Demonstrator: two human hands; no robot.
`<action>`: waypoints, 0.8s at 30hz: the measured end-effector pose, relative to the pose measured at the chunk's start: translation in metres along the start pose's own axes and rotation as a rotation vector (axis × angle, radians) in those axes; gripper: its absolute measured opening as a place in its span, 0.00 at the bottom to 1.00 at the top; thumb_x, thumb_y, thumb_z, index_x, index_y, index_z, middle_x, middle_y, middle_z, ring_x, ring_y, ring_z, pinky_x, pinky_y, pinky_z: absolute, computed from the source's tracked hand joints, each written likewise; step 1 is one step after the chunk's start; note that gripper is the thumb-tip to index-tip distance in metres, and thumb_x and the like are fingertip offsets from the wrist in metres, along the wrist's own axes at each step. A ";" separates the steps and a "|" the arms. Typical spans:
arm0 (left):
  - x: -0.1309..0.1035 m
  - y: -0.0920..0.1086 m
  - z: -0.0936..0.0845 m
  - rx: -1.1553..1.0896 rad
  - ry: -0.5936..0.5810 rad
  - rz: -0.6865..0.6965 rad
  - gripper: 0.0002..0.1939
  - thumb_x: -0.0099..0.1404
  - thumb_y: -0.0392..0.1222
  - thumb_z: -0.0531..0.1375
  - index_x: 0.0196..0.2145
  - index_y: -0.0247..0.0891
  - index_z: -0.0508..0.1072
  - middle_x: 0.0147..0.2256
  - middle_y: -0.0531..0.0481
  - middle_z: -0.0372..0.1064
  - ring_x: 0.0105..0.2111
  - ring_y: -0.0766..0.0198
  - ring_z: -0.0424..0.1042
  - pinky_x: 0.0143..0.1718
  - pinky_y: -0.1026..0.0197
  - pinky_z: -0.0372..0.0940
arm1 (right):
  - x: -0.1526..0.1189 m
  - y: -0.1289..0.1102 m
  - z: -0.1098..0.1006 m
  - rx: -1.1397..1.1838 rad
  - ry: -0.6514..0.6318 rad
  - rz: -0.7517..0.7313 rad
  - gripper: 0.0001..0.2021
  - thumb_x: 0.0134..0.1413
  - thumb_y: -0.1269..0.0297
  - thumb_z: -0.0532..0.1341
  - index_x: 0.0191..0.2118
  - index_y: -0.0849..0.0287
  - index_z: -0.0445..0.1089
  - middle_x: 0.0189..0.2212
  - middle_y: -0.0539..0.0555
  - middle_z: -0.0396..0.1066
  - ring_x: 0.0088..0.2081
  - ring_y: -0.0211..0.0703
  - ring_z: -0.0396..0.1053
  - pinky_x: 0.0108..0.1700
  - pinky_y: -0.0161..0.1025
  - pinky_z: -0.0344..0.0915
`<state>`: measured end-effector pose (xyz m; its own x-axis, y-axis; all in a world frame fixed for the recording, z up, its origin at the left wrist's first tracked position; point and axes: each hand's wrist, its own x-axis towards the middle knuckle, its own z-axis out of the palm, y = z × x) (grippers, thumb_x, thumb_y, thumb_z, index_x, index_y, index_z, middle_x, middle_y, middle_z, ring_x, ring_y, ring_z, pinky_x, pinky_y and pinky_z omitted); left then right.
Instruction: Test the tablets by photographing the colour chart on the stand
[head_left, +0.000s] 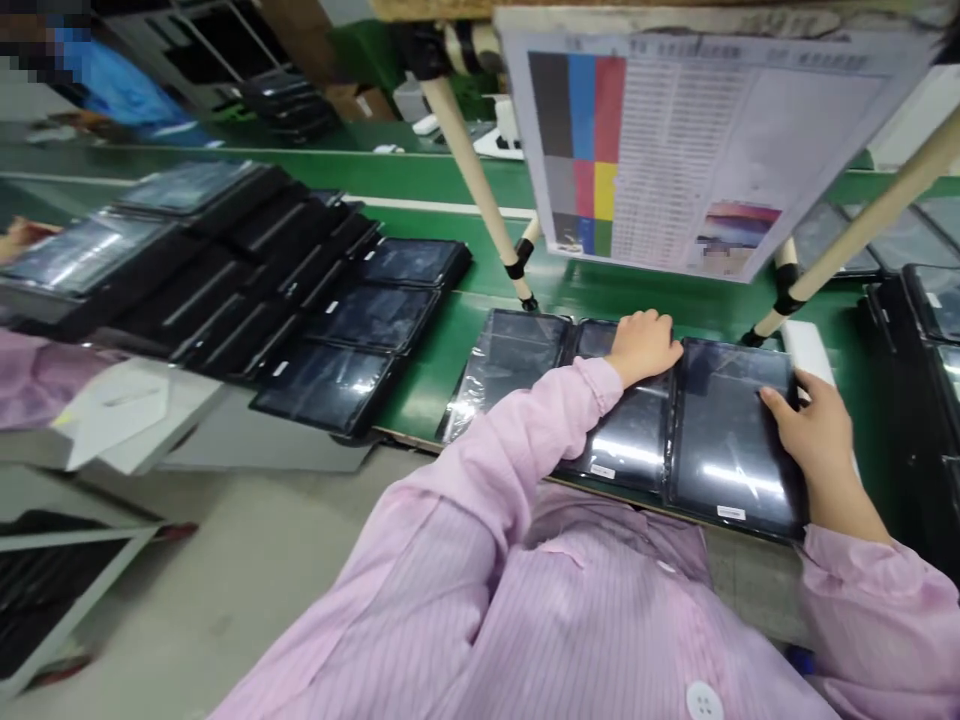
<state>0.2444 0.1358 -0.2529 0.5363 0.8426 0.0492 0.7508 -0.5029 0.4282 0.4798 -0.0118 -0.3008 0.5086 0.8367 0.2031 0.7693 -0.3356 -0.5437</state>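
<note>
Three dark, glossy display panels lie side by side at the bench's near edge. My left hand (645, 347) rests at the far end of the middle display panel (626, 430), its fingers bent over the top edge, close to the seam with its neighbour. The right display panel (735, 430) has my right hand (819, 425) closed on its right side, thumb on the face and fingers around the edge. Small white labels mark the near ends of these two. Clear film covers the left display panel (517, 355); my left forearm crosses in front of it.
A printed color chart sheet (667, 150) hangs from a pipe frame (480, 185) over the green bench (420, 390). Stacked panels (255, 240) stand left, more (941, 300) at right. A white bar-like object (810, 350) lies beyond my right hand. Other people's sleeves (45, 375) show at left.
</note>
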 end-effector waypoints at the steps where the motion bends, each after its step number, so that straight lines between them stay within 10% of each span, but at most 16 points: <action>1: 0.001 0.002 0.002 0.002 -0.001 -0.008 0.16 0.72 0.44 0.60 0.50 0.30 0.78 0.52 0.29 0.74 0.57 0.38 0.70 0.60 0.40 0.60 | -0.001 0.000 -0.003 -0.006 0.017 0.019 0.43 0.49 0.40 0.60 0.61 0.74 0.73 0.59 0.76 0.72 0.57 0.64 0.71 0.66 0.58 0.65; 8: -0.001 0.001 -0.004 -0.022 -0.045 0.034 0.19 0.72 0.45 0.61 0.54 0.31 0.78 0.53 0.31 0.75 0.57 0.41 0.71 0.60 0.45 0.60 | -0.005 -0.007 -0.006 -0.025 0.087 0.073 0.35 0.45 0.45 0.64 0.55 0.66 0.78 0.56 0.68 0.76 0.53 0.61 0.73 0.64 0.58 0.67; 12: -0.020 -0.052 -0.043 -0.007 0.001 0.003 0.28 0.73 0.48 0.60 0.67 0.35 0.70 0.64 0.32 0.68 0.66 0.39 0.64 0.68 0.43 0.52 | -0.008 -0.008 -0.005 0.001 0.109 0.076 0.34 0.47 0.46 0.63 0.56 0.66 0.78 0.56 0.67 0.76 0.50 0.58 0.75 0.61 0.55 0.69; 17: -0.041 -0.131 -0.072 0.044 0.028 -0.178 0.18 0.66 0.42 0.63 0.52 0.36 0.78 0.52 0.33 0.75 0.60 0.34 0.68 0.68 0.34 0.52 | -0.011 -0.012 -0.007 0.009 0.133 0.073 0.30 0.55 0.51 0.59 0.56 0.68 0.78 0.55 0.69 0.76 0.52 0.58 0.75 0.62 0.53 0.68; 24: -0.033 -0.135 -0.061 0.054 0.053 -0.220 0.19 0.65 0.42 0.63 0.52 0.34 0.79 0.51 0.30 0.73 0.60 0.32 0.68 0.66 0.35 0.56 | -0.017 -0.019 -0.017 0.006 0.200 0.035 0.32 0.57 0.52 0.57 0.60 0.68 0.76 0.57 0.68 0.76 0.53 0.56 0.75 0.60 0.51 0.69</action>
<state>0.1018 0.1875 -0.2577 0.3370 0.9415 0.0082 0.8679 -0.3140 0.3848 0.4634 -0.0266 -0.2802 0.6022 0.7217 0.3414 0.7476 -0.3597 -0.5582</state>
